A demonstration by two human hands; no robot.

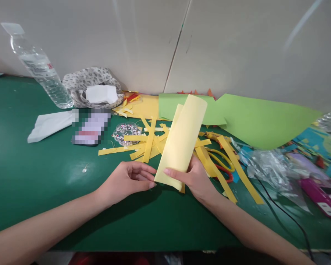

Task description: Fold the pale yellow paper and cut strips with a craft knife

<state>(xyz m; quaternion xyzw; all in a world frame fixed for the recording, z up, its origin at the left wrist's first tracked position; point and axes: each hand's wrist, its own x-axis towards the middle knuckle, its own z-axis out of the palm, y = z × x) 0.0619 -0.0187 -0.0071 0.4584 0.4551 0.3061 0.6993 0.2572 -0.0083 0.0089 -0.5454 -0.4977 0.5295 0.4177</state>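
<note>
Left hand (131,180): half open, fingers loosely curled with the thumb apart from them, just beside the lower left corner of the folded paper; whether the fingertips touch it I cannot tell
Right hand (197,178): closed on the paper's lower right part, thumb across the front, other fingers behind
Folded paper (182,143): pale yellow, held tilted above the desk, its top leaning right and its layers slightly apart along the left edge
Desk (105,232): dark green, bare along the near edge
Black cable (277,208): curving down the right side
Magenta object (321,198): at the far right, white patches on its face
Small clear piece (84,170): alone on the left, a bit of thread attached
Handles (223,160): yellow and red loops, partly under strips, right of the right hand
Yellow strips (149,141): heaped crosswise behind the paper and spread to its right
Clear plastic (270,165): crumpled, near the blue scraps (316,141)
Flower-shaped case (127,133): transparent, small bits in its compartments
Phone (92,127): lying left of the case, its screen pixelated
White tissue (51,126): flat, left of the phone
Green sheets (262,119): overlapping, near the wall
Patterned pouch (91,76): open, a white packet (101,94) in its mouth
Water bottle (42,70): clear, left of the pouch
Wall (237,44): pale, with a dark seam
</note>
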